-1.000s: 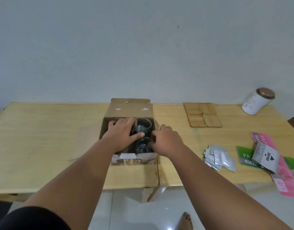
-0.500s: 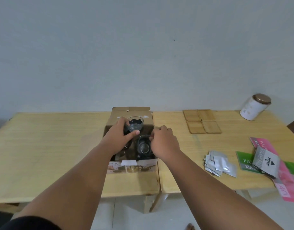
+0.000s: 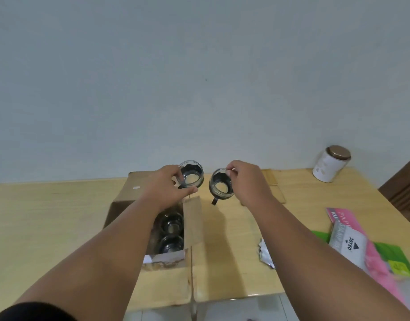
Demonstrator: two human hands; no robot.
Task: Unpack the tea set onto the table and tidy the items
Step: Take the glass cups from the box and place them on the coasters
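Both hands are raised in the middle of the frame, each holding a small clear glass tea cup with a dark holder. The left hand (image 3: pixel 163 191) has its grip closed on the left glass cup (image 3: pixel 192 174), fingers wrapped round its near side, above the far end of the open brown cardboard box (image 3: pixel 127 195). The right hand (image 3: pixel 248 181) pinches the rim of the right glass cup (image 3: pixel 220 185) between thumb and fingertips; that cup hangs tilted, its dark handle pointing down, above the light wooden surface (image 3: pixel 49 223) just right of the box. The two cups are near each other but apart.

Inside the box, below the left forearm, two more glass cups (image 3: pixel 171 235) sit in a row in its right half.

At the upper right of the surface stands a white cylindrical canister with a brown lid (image 3: pixel 330 163). Along the right edge lie pink and green paper packs (image 3: pixel 361 242) with a white sachet on top. Silver foil sachets (image 3: pixel 265 253) show partly behind the right forearm, and wooden square coasters (image 3: pixel 274 186) are partly hidden by the right hand.
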